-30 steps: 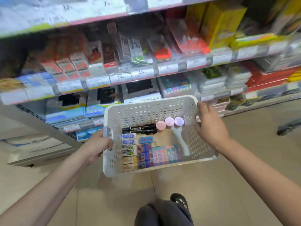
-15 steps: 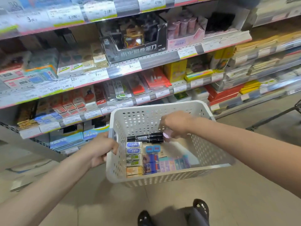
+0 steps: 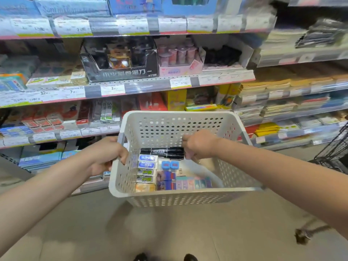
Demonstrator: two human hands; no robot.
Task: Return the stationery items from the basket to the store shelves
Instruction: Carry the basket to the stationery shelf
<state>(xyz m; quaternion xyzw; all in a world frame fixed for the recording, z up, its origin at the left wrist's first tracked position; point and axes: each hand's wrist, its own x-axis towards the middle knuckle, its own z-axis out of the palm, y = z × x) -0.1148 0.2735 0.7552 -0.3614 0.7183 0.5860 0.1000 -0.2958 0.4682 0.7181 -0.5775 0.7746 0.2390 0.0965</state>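
Note:
I hold a white perforated basket in front of the store shelves. My left hand grips its left rim. My right hand is down inside the basket near the far wall, fingers curled shut over the pink round-topped tubes, which it hides. Beside that hand lie two black markers. Below them are stacked eraser boxes, two small blue items and a pastel pack. A pink display box holding similar pink tubes stands on the shelf above.
A black display carton sits left of the pink box. Shelves of notebooks and packs run to both sides. A black wire cart stands at the right on the tiled floor. My shoes show at the bottom edge.
My right hand left the basket's right rim and reached inside onto the pink tubes. The view rose from the lower shelves to the upper ones. The left hand kept its hold.

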